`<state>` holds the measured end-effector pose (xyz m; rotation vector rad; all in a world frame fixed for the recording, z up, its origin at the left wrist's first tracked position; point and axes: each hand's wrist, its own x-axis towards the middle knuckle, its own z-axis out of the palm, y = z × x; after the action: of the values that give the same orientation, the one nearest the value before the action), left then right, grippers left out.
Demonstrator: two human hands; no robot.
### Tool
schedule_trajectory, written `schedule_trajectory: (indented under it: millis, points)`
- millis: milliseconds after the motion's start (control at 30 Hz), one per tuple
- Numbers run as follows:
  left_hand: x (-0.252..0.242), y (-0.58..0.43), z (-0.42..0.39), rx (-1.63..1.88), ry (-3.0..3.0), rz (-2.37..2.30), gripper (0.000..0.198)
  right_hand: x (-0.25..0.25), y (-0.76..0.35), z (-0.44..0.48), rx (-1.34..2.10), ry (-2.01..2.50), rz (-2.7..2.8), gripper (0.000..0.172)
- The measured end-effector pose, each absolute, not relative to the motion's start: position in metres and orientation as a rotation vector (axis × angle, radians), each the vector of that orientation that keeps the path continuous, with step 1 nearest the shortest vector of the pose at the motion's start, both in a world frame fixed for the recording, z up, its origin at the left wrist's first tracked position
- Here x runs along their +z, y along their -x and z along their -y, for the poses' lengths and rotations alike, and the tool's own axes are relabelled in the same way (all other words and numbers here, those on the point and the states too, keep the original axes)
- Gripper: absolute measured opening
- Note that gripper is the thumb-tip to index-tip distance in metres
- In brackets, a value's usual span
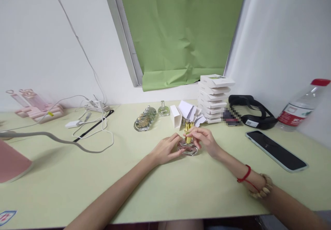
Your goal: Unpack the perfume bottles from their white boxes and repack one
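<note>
A clear glass perfume bottle (pixel 189 149) with pinkish liquid stands upright on the table in front of me. My left hand (pixel 167 148) holds it from the left, fingertips and thumb against the glass. At its neck is a shiny gold piece (pixel 188 138), which the fingers of my right hand (pixel 207 141) pinch from the right. Whether this piece is fixed to the bottle I cannot tell. More gold parts (pixel 189 125) show just behind the fingers. A row of glass bottles (pixel 145 119) and one separate greenish perfume bottle (pixel 163 109) stand further back.
Behind my hands are a white carton (pixel 176 117), crumpled white paper (pixel 188 110) and a stack of white boxes (pixel 214 95). To the right lie a phone (pixel 276 150), a black headset (pixel 254 116) and a water bottle (pixel 297 109). Cables (pixel 103 130) trail across the left side.
</note>
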<state>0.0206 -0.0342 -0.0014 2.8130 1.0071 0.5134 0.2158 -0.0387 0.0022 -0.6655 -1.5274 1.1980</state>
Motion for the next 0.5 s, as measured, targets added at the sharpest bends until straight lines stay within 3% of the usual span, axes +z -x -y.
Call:
schedule_trajectory:
  millis: [100, 300, 500]
  points:
    - [-0.001, -0.016, 0.03, 0.568, -2.838, -1.0, 0.026, 0.003, -0.217, 0.041, 1.305, 0.72, 1.511, 0.024]
    - [0.001, 0.014, 0.013, 0.627, -3.002, -1.071, 0.026, 0.0, -0.208, 0.049, 1.452, 0.843, 1.432, 0.04]
    - [-0.007, 0.039, -0.008, 0.812, -2.665, -1.706, 0.029, -0.003, -0.203, 0.051, 1.449, 0.991, 1.37, 0.036]
